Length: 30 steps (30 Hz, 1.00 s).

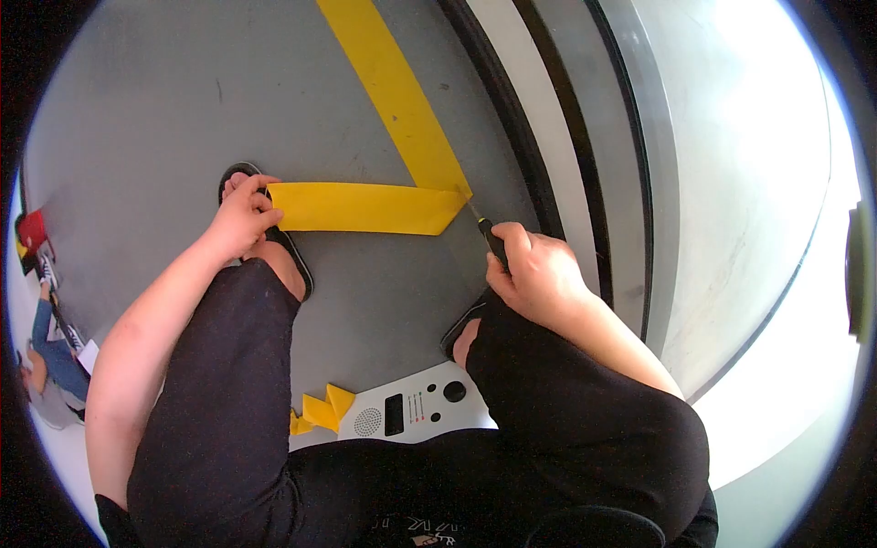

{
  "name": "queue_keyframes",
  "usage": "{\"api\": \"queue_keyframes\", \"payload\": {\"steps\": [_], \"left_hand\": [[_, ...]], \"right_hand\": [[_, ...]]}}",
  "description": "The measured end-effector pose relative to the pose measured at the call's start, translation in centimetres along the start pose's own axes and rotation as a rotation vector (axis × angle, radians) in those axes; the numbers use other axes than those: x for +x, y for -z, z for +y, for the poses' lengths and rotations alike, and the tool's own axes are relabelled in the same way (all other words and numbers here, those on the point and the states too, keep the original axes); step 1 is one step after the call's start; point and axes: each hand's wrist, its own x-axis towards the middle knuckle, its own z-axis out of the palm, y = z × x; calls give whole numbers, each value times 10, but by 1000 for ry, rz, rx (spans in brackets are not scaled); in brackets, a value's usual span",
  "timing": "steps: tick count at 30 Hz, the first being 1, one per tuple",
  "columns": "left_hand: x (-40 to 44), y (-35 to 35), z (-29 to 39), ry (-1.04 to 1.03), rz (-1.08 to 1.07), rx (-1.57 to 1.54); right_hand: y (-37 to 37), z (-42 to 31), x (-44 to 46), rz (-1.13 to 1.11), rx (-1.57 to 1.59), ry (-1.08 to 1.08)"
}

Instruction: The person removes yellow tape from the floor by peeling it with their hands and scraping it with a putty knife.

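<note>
A strip of yellow tape stretches sideways above the grey floor, its left end pinched between the fingers of my left hand. Its right end meets a long yellow floor stripe at a corner, where the strip has a slanted edge. My right hand is closed around the black handle of a thin tool. The tool's narrow metal tip points at that corner, close to the tape; whether it touches cannot be made out.
A white device with a speaker grille and black knob lies near my body, beside crumpled yellow tape. Curved black and white edging runs along the right. Another person is at the far left, near a red object.
</note>
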Motion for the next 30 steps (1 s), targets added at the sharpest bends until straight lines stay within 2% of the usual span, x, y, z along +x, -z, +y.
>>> {"api": "queue_keyframes", "payload": {"steps": [12,15,17,24,30], "left_hand": [[2,-2,-3,8,-14,20],[1,0,0,3,-37,34],[1,0,0,7,-40,32],[2,0,-2,-7,-22,26],[1,0,-4,-24,-25,35]], "right_hand": [[0,0,0,17,45,87],[-2,4,1,45,73,-10],[6,0,3,-25,63,-71],[11,-3,10,-43,149,-154],[8,-1,15,-27,133,10]]}}
